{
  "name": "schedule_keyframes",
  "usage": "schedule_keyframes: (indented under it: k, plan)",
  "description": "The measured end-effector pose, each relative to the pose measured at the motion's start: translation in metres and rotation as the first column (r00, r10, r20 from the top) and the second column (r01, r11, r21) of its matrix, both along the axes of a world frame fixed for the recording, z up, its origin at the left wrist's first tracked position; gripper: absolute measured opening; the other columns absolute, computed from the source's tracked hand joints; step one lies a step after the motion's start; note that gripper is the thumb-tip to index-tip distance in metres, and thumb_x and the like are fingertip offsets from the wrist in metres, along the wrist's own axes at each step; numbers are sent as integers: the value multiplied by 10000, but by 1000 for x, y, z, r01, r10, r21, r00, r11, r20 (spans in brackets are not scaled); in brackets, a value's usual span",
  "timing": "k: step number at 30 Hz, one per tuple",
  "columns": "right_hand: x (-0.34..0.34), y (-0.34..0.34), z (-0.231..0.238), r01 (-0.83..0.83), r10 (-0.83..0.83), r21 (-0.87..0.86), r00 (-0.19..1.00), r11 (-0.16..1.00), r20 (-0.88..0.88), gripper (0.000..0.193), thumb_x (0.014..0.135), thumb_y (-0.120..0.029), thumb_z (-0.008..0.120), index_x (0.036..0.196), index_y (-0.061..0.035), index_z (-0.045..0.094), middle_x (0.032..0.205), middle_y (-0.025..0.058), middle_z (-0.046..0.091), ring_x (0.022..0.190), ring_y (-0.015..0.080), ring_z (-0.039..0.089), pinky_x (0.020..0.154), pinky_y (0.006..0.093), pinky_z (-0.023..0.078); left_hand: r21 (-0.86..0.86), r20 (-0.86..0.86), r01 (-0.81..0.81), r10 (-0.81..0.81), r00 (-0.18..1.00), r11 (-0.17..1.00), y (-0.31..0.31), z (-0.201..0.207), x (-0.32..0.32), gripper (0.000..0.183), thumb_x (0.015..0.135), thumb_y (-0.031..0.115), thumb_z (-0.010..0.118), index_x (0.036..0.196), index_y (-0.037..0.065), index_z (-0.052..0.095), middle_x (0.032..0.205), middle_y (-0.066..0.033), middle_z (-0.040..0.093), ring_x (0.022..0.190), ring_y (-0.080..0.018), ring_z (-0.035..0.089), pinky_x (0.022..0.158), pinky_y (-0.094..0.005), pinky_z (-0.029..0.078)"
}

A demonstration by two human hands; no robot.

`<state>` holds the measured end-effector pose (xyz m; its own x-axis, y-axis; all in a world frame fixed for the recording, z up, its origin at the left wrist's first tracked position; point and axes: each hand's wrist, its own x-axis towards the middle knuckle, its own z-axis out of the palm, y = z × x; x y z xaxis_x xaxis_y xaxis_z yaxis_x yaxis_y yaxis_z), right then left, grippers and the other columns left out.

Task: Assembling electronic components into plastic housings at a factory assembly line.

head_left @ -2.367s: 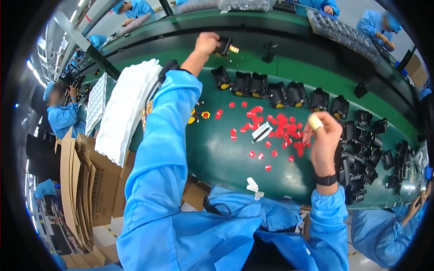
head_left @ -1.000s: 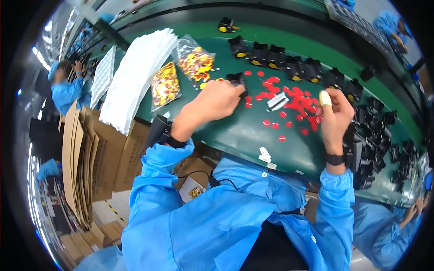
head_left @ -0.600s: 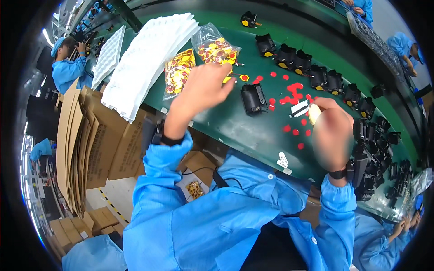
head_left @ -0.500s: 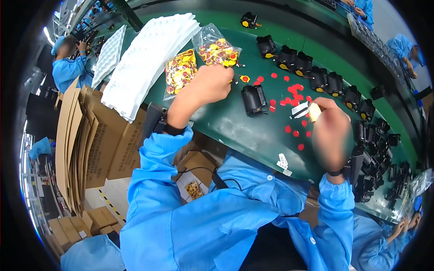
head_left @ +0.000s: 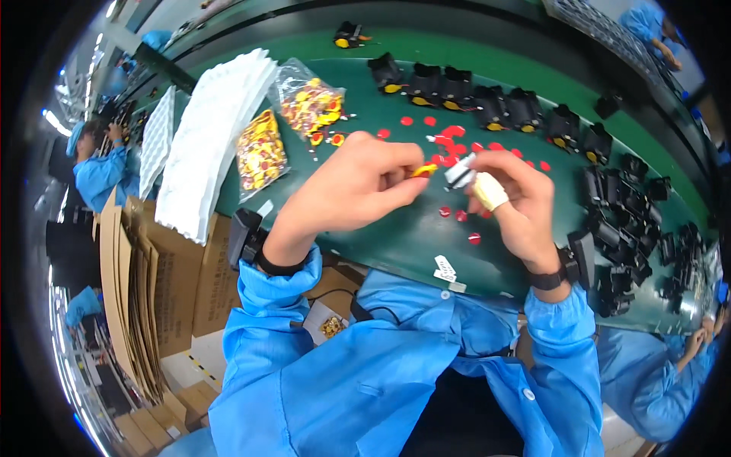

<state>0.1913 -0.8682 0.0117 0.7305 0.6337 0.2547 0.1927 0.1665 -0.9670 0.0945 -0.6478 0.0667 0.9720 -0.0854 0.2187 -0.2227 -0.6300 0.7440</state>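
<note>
My left hand (head_left: 362,183) is closed, pinching a small yellow disc-shaped part (head_left: 426,170) between thumb and forefinger. Facing it, my right hand (head_left: 518,202) grips pale two-pronged tweezers (head_left: 460,172), whose tips lie just short of the yellow part. A light yellow wrap (head_left: 489,191) covers one digit of the right hand. Red round stickers (head_left: 449,137) are scattered on the green table (head_left: 381,251) behind and below the tweezers. The black housing seen earlier near my left hand is out of sight, probably behind that hand.
Two clear bags of yellow-and-red parts (head_left: 261,152) lie left, beside stacked white trays (head_left: 213,137). Black housings (head_left: 457,85) line the far edge, with more heaped (head_left: 620,221) at right. Folded cartons (head_left: 137,297) stand left. Co-workers in blue sit on both sides.
My left hand has come away from the bags toward the right hand, now with a yellow part in its pinch. The tweezers are nearer to it. The view has shifted.
</note>
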Motion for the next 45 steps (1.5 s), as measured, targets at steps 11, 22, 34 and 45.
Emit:
schedule_keyframes:
  k: [11,22,34,45]
  plan:
    - [34,-19,1,-244,379,300,720,922,-581,267,992,-188,539,853,21,628,670,121,635,460,178,560,402,275,404,504,450,29,-290,845,863,-41,-17,54,130,806,37,713,914,14,643,688,-110,561,623,-279,568,583,-372,488]
    - [29,-17,-5,-179,455,463,660,868,-598,256,986,-164,522,878,44,626,683,130,622,481,182,560,412,275,411,-530,-68,-24,-14,998,847,-70,-25,40,120,954,74,582,892,-25,610,702,-26,599,615,-69,543,554,-230,409]
    - [31,-27,1,-138,415,449,676,883,-609,284,986,-206,512,876,31,621,696,97,608,495,156,532,412,272,375,-341,87,-74,109,990,937,-75,-39,39,110,864,50,639,768,18,597,601,-13,559,554,-79,542,483,-270,395]
    - [74,-63,-3,142,164,459,810,877,-563,313,984,-276,503,927,14,606,749,103,609,564,187,486,547,310,354,803,-147,325,-363,920,499,-106,-67,91,244,802,244,602,676,35,601,578,-123,591,571,-308,634,500,-416,467]
